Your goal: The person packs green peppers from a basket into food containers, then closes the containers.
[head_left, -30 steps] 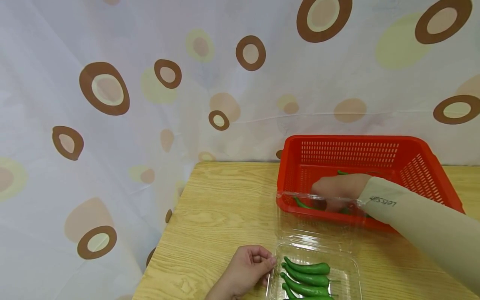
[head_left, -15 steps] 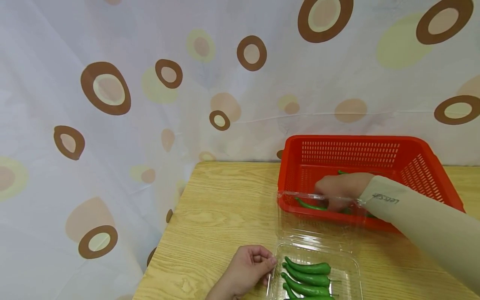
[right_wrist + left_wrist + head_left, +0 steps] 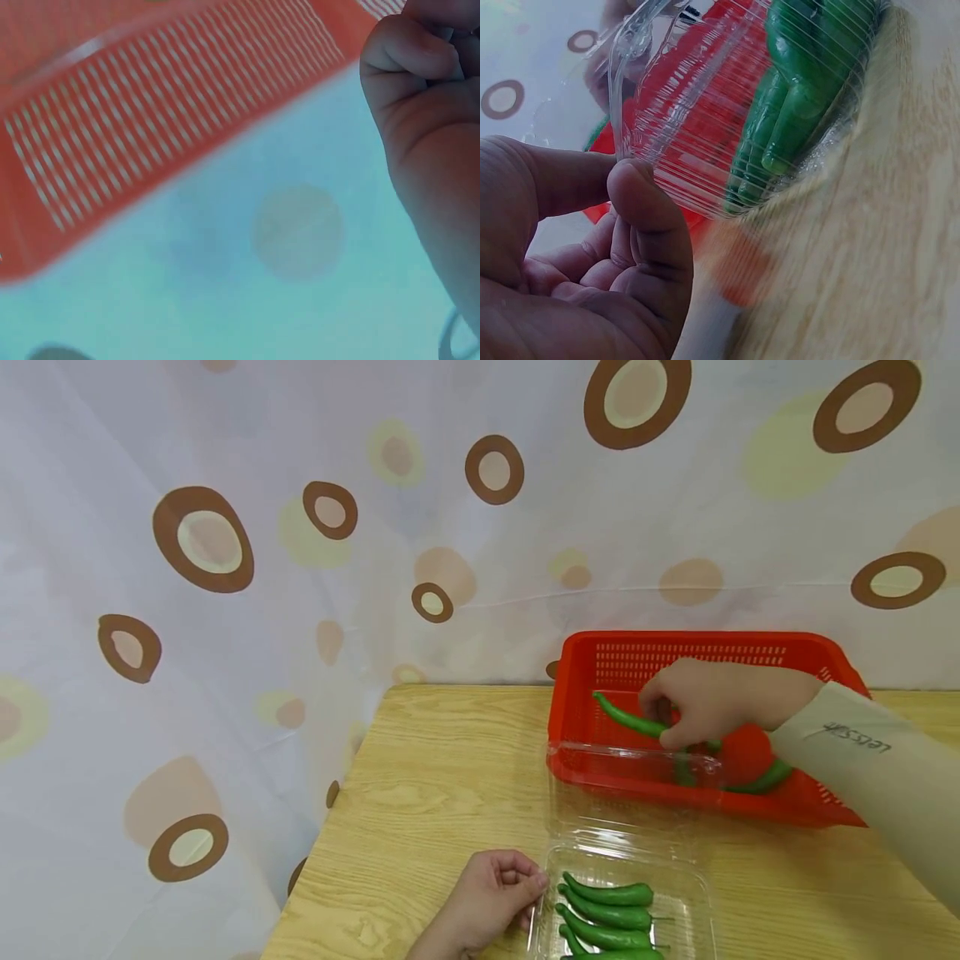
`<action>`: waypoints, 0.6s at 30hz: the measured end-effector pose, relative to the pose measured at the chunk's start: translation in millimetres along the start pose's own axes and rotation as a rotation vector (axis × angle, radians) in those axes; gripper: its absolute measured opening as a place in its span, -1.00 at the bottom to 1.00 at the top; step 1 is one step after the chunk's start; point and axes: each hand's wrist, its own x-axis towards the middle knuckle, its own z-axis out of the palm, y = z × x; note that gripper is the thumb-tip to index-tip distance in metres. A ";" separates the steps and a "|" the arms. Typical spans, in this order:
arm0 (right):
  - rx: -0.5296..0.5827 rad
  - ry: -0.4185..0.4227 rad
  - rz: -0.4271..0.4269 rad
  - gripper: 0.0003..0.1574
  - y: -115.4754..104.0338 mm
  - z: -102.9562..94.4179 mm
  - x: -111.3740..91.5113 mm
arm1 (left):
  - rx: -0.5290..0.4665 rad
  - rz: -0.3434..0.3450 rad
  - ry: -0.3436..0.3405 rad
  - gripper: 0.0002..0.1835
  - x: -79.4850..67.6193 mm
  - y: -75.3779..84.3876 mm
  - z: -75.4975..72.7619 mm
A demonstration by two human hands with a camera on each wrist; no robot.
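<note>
In the head view my right hand (image 3: 701,702) pinches a green chili pepper (image 3: 628,718) over the red basket (image 3: 557,710); the pepper's thin end points left. My left hand (image 3: 491,897) pinches the left rim of a clear plastic clamshell box (image 3: 701,902) between thumb and finger, as the left wrist view also shows with the hand (image 3: 592,247) on the rim. Several green chili peppers (image 3: 606,917) lie side by side in the box. More peppers (image 3: 765,777) lie in the basket. The right wrist view shows only part of the right hand (image 3: 431,90), without the pepper.
The box's clear lid (image 3: 622,822) stands raised, its top edge overlapping the basket's front in view. Box and basket rest on a wooden table (image 3: 420,777). A patterned curtain (image 3: 300,635) hangs behind and to the left of the table.
My right hand has risen from low in the basket with a chili pepper in its fingers, uncovering other peppers. The left hand stays at the box's rim.
</note>
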 end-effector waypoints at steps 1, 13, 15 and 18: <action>-0.023 0.033 -0.003 -0.82 -3.0 -6.9 -5.1 | -0.002 0.000 0.000 -0.83 0.7 -0.5 -0.4; -0.215 0.310 -0.187 -0.58 -55.7 -27.5 -70.7 | -0.022 0.015 -0.016 -0.79 8.1 -2.8 -1.7; -0.222 0.345 -0.277 -0.54 -65.0 -16.1 -76.7 | -0.020 0.019 -0.013 -0.79 9.6 -3.2 -2.5; -0.202 0.321 -0.358 -0.53 -78.3 5.2 -80.8 | -0.013 0.024 -0.006 -0.79 10.5 -3.1 -4.1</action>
